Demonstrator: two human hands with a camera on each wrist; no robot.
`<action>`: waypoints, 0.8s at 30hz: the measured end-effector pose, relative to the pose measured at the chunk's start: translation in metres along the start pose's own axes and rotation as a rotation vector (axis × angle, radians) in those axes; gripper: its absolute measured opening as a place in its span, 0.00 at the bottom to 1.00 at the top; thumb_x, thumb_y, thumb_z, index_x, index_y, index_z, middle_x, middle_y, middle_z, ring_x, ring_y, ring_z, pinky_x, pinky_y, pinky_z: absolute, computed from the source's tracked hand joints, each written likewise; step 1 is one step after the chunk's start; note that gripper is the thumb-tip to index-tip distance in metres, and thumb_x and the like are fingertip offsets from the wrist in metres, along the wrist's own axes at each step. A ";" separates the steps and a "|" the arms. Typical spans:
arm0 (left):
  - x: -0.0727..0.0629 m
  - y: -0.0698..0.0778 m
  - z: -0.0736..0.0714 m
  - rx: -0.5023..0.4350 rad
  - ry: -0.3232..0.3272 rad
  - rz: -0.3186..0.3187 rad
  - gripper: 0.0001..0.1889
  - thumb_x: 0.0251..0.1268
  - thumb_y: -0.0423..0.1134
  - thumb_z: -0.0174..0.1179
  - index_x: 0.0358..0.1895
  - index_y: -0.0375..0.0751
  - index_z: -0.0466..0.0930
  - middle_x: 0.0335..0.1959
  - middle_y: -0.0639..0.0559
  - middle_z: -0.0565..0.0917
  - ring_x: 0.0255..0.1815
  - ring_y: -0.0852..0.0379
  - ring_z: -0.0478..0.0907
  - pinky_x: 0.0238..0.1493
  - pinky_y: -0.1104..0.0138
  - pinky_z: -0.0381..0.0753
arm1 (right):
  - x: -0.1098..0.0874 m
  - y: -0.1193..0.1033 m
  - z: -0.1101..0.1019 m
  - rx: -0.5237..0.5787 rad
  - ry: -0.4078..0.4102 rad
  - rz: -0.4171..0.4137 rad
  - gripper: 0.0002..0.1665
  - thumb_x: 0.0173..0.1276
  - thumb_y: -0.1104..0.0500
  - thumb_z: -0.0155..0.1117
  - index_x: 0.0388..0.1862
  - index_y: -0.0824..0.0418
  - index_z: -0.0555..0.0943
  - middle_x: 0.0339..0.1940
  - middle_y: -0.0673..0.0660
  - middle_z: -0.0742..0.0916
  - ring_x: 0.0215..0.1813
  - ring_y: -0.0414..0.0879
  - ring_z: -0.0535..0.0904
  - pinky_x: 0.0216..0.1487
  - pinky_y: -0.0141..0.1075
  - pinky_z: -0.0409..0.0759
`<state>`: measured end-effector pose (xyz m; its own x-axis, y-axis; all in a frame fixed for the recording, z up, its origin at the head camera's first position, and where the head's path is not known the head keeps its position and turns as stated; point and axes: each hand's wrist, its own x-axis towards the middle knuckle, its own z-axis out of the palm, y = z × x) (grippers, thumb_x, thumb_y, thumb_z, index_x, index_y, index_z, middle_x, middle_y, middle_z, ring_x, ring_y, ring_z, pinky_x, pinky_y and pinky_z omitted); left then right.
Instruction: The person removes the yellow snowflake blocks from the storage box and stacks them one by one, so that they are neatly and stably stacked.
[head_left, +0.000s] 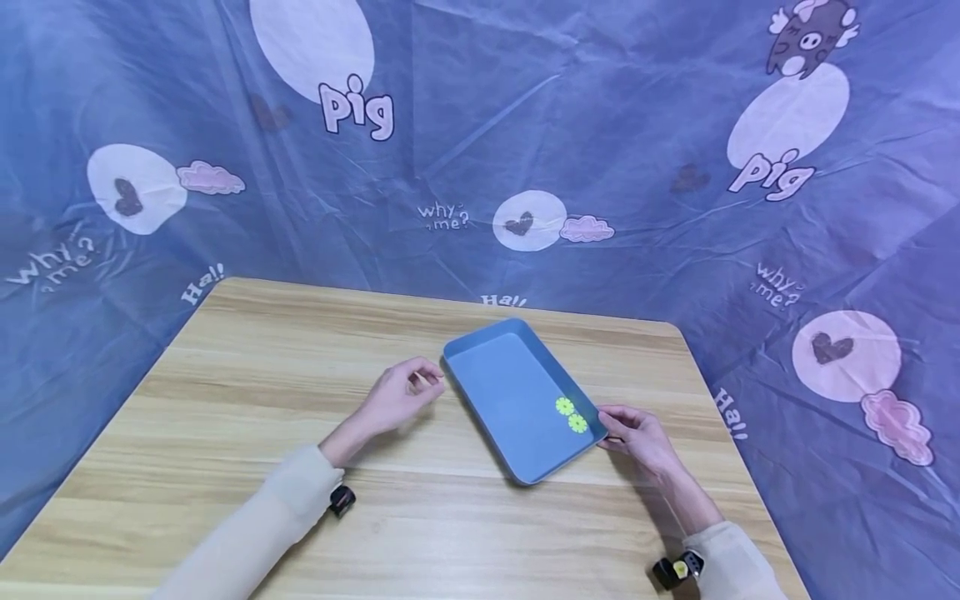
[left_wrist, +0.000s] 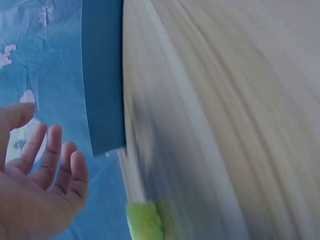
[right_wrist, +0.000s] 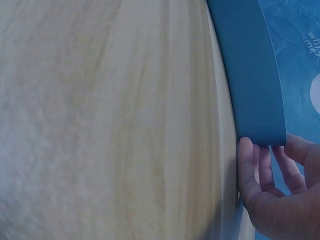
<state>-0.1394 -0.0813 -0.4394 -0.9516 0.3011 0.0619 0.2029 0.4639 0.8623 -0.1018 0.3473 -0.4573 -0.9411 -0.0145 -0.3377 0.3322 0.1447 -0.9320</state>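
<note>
A blue rectangular tray (head_left: pixel 502 392) lies at a slant on the wooden table. Two yellow-green flower-shaped pieces (head_left: pixel 571 415) are inside it, by the near right corner. My right hand (head_left: pixel 637 437) holds that corner, thumb at the rim and fingers against the outside. In the right wrist view, the fingertips (right_wrist: pixel 245 142) meet the end of the tray's wall (right_wrist: pixel 252 75). Beside the tray's left long side is my left hand (head_left: pixel 405 390), with loosely bent fingers and nothing in them. The left wrist view shows a gap between this hand (left_wrist: pixel 45 170) and the tray wall (left_wrist: pixel 102 75).
The wooden table (head_left: pixel 262 375) reaches back to a blue printed cloth (head_left: pixel 465 150), which hangs behind it and along its sides. Small dark devices sit at both wrists, such as the left one (head_left: pixel 342 500). A blurred green thing (left_wrist: pixel 145 221) shows low in the left wrist view.
</note>
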 end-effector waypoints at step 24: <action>0.045 0.045 0.078 0.324 -0.204 0.314 0.19 0.76 0.50 0.63 0.61 0.43 0.82 0.57 0.51 0.86 0.63 0.51 0.79 0.69 0.55 0.78 | 0.001 0.001 -0.003 0.014 -0.031 -0.008 0.12 0.80 0.60 0.63 0.57 0.62 0.85 0.41 0.43 0.89 0.43 0.35 0.87 0.48 0.30 0.90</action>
<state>-0.1547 0.0179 -0.4365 -0.7752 0.6095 0.1660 0.5643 0.5501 0.6156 -0.1028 0.3503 -0.4579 -0.9416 -0.0465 -0.3336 0.3254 0.1301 -0.9366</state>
